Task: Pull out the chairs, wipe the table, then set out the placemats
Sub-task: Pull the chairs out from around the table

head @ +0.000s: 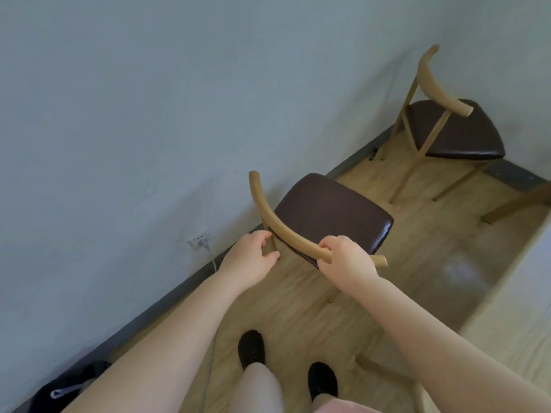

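A wooden chair with a dark brown padded seat and a curved backrest stands close to the pale wall, right in front of me. My right hand is closed around the right end of its backrest. My left hand grips the chair's left rear upright just under the backrest. A second chair of the same kind stands farther off at the upper right, near the wall corner. The table shows only as a pale edge along the right side. No placemats or cloth are in view.
A wall socket with a plug and a cable running down sits low on the wall at left. A dark bag lies on the floor at the bottom left. My feet in dark shoes stand on the wooden floor.
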